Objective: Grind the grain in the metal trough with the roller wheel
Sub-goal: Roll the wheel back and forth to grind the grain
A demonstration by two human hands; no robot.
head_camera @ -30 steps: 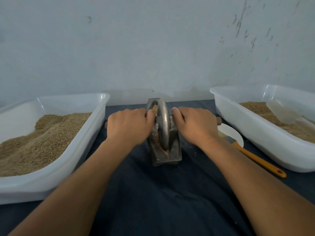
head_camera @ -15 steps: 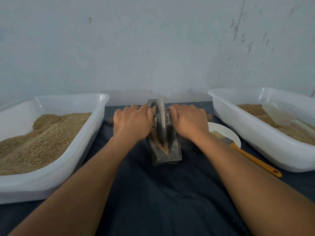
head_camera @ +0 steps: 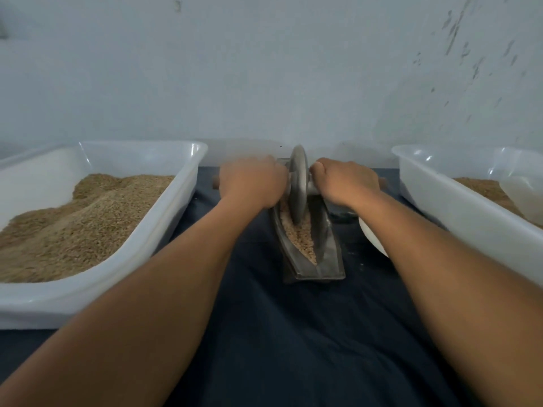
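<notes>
A dark cloth covers the table. A big white tub heaped with grain sits at the left edge, and a second white tub holding grain and a clear scoop sits at the right. Between them, lengthwise, lies the metal trough, with crushed grain along its channel. The roller wheel stands upright at the trough's far end, its rim down in the grain. The left hand wraps the axle handle on one side and the right hand the other, each grip curled tight round it, though motion blur softens the left fingers. A white dish peeks from under the right forearm.
</notes>
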